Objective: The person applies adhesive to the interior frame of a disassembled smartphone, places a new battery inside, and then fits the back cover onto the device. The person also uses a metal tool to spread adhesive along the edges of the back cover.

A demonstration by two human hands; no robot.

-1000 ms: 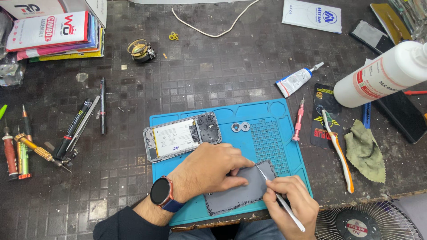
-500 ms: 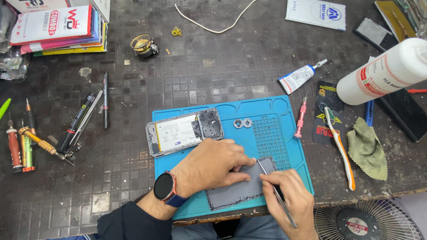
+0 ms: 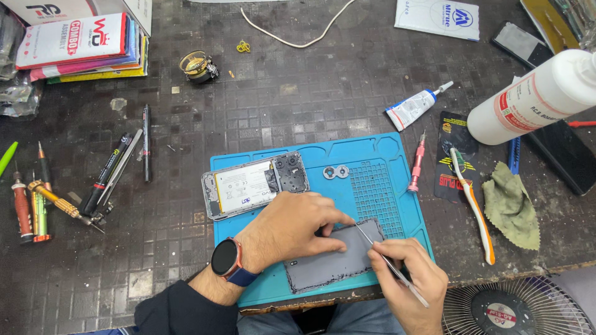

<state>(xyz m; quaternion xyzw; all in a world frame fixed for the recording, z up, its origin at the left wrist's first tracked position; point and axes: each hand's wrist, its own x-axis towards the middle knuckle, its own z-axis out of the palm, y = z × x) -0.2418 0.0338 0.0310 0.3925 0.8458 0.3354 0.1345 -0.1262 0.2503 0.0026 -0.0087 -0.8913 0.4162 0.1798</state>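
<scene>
The dark, tile-patterned bench (image 3: 298, 105) is crowded with repair clutter, and a blue silicone work mat (image 3: 379, 155) lies at its near edge. Only the head view is given. On the mat the left hand (image 3: 292, 226), a round dark watch on its wrist, presses flat on a grey rectangular phone back panel (image 3: 329, 263), fingers spread over its upper edge, clasping nothing. The right hand (image 3: 410, 279) pinches a thin metal pick (image 3: 379, 254), whose tip meets the panel's top right corner. Compared with half a second ago, the tip has crept up along the right edge toward that corner, which suggests the edge is being worked round bit by bit. Just above the hands lies an opened phone body with a white battery (image 3: 248, 186).

As for packages: a stack of flat red, white and yellow boxes (image 3: 81, 46) sits in the far left corner, a white pouch with a blue emblem (image 3: 441, 18) at far right, a small white glue tube (image 3: 413, 108) beside the mat, and a big white bottle with a red-edged label (image 3: 534, 96) on its side at right.
</scene>
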